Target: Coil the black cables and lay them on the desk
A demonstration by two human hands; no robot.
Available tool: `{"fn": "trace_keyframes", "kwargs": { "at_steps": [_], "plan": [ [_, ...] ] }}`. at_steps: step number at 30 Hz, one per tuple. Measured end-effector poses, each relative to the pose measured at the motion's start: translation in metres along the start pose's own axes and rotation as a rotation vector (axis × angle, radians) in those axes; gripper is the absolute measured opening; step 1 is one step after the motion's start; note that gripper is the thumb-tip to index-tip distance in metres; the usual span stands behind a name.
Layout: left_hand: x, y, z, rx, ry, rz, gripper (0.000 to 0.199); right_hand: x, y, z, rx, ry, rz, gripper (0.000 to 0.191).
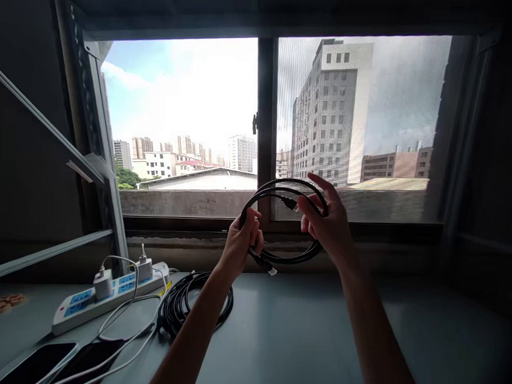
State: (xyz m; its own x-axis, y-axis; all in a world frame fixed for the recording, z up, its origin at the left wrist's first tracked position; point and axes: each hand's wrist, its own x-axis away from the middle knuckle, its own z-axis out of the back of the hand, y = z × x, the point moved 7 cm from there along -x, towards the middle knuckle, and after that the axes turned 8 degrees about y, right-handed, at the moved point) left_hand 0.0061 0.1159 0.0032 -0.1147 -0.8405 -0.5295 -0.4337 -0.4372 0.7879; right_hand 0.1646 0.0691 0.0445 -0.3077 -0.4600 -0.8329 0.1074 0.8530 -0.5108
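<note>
Cable (292, 260) held above tabletop (293, 328)
It was gripped by the left hand (245, 235), touched by the half-open right hand (328, 221).

Black cable (296, 261), looped into loose round coil, held aloft.

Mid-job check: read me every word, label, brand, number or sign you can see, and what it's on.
No readable text anywhere.
Power strip: small blue mark at its far end, too small to read.
Held black cable: no legible lettering.
White charger: nothing legible.
</note>
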Motion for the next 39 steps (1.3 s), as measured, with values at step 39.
{"fn": "trace_keyframes", "kwargs": {
  "at_steps": [39],
  "plan": [
    [0.018,0.071,0.011,-0.619,0.265,-0.413,0.021,0.022,-0.007,-0.033,0.088,-0.399,-0.116,0.038]
  ]
}}
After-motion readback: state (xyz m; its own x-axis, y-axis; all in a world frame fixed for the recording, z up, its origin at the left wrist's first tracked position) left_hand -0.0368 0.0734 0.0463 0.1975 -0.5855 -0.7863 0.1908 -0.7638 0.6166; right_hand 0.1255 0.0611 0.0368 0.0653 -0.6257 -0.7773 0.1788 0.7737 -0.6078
